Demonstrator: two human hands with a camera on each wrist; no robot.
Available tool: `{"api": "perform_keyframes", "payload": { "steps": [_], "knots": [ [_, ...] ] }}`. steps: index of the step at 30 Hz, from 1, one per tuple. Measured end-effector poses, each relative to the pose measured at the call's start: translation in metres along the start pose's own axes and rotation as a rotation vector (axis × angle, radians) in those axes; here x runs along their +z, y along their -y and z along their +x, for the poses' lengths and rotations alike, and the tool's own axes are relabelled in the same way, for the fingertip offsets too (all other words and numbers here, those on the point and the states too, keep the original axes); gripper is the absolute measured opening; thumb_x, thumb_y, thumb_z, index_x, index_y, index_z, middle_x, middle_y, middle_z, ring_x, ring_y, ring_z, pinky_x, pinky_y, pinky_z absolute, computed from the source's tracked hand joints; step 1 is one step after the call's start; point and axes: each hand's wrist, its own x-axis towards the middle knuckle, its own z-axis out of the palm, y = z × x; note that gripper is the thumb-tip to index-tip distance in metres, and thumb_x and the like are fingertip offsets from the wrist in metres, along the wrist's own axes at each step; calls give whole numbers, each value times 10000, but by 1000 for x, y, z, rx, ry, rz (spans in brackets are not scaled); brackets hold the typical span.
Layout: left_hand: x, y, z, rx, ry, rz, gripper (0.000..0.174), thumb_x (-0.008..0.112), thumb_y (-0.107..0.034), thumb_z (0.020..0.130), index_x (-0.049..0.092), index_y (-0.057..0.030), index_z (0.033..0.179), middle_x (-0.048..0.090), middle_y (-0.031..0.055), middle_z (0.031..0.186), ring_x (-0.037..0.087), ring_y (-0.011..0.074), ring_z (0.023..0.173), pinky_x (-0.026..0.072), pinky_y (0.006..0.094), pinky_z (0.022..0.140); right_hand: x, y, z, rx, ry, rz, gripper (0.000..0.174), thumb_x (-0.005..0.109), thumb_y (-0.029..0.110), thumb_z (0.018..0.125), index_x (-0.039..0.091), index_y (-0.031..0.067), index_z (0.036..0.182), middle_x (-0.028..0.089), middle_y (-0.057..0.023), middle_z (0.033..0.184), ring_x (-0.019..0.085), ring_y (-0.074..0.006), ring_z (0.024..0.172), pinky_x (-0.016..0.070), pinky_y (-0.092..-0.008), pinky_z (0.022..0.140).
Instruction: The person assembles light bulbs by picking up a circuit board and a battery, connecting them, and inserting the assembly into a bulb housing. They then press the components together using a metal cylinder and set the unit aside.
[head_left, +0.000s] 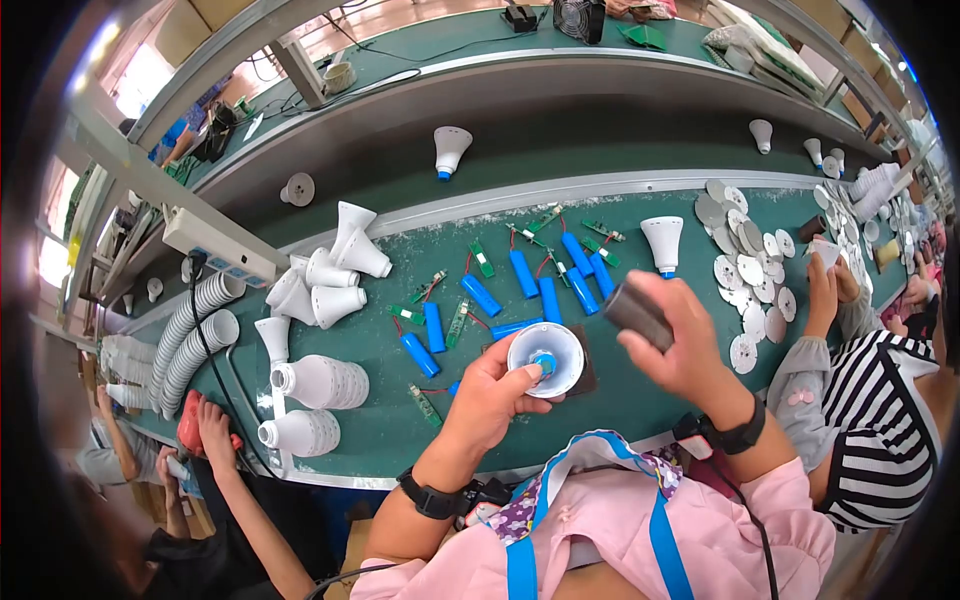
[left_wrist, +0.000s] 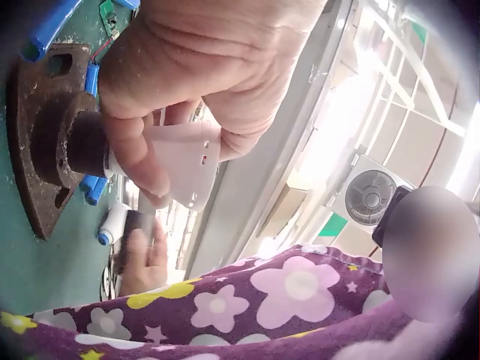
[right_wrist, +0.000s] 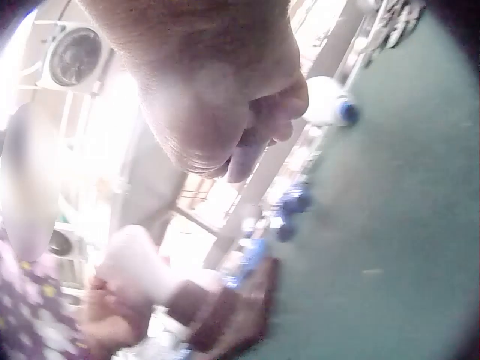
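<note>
Head view: the left hand (head_left: 490, 398) holds a white housing (head_left: 566, 348), thumb inside its wide mouth; the right hand (head_left: 688, 342) grips a dark cylinder (head_left: 638, 316) just beside it. Beyond both hands, blue cells (head_left: 523, 275) lie on the bench (head_left: 640, 402); discs (head_left: 745, 270) spread right of the right hand. Left wrist view: under the left hand, the housing's narrow end meets a metal base (left_wrist: 34, 150). Right wrist view, blurred: the right hand's fingers curl, their hold hidden
</note>
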Motion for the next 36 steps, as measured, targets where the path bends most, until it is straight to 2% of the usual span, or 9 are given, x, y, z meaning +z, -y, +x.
{"api": "perform_keyframes", "payload": {
  "steps": [5,7,14,18,22,24,26,32,36],
  "knots": [
    [-3,3,2,31,42,-40,406,538,-95,816,451,-55,1210,573,76,1025,621,164,811,542,247,604,-6,50,24,-249,116,37,509,710,126,601,570,143,1091,514,-83,798,533,-228,702,453,-317,564],
    [-1,4,0,47,11,-31,383,524,-83,817,458,-39,1192,581,86,1004,626,168,802,553,253,602,3,52,24,-240,346,-126,529,728,142,584,576,165,1090,480,-65,747,516,-210,644,434,-301,515],
    [-3,4,-1,60,57,-64,362,492,-121,841,447,-29,1188,572,112,1030,618,187,850,556,294,681,-5,63,36,-220,195,-85,493,718,155,599,581,184,1071,463,-59,733,502,-224,632,424,-319,499],
    [-12,2,-1,45,227,-198,435,442,-178,847,400,-23,1252,547,115,1089,595,207,922,527,302,731,-5,64,39,-229,417,-150,458,689,128,621,577,179,1062,432,-53,713,509,-224,659,419,-328,501],
    [-12,7,0,54,180,-161,455,410,-204,851,383,-18,1265,543,129,1101,592,216,936,519,320,754,-14,82,49,-238,160,-104,461,694,148,619,576,179,1064,437,-51,709,515,-221,628,427,-324,505],
    [-12,5,0,61,200,-161,458,414,-193,848,376,-18,1270,542,133,1102,591,216,939,519,323,755,-4,71,46,-314,192,-133,471,706,167,610,582,182,1064,445,-51,707,516,-216,614,427,-314,502],
    [-12,3,0,60,215,-158,458,418,-198,850,376,-17,1269,542,134,1101,590,219,944,520,322,756,-1,63,44,-267,473,-258,504,722,180,592,584,179,1077,453,-48,709,510,-206,610,416,-301,488],
    [-13,8,1,58,204,-172,454,425,-214,857,377,-19,1265,543,134,1099,590,225,950,522,322,758,-10,78,49,-147,336,-160,441,688,171,632,553,181,1051,488,-75,742,553,-234,647,435,-343,523],
    [-14,5,1,45,224,-152,456,430,-214,858,375,-20,1266,544,134,1099,592,226,946,521,320,760,-1,67,50,-271,542,-292,477,698,177,623,552,168,1076,485,-71,737,549,-230,650,430,-335,515]
  ]
}}
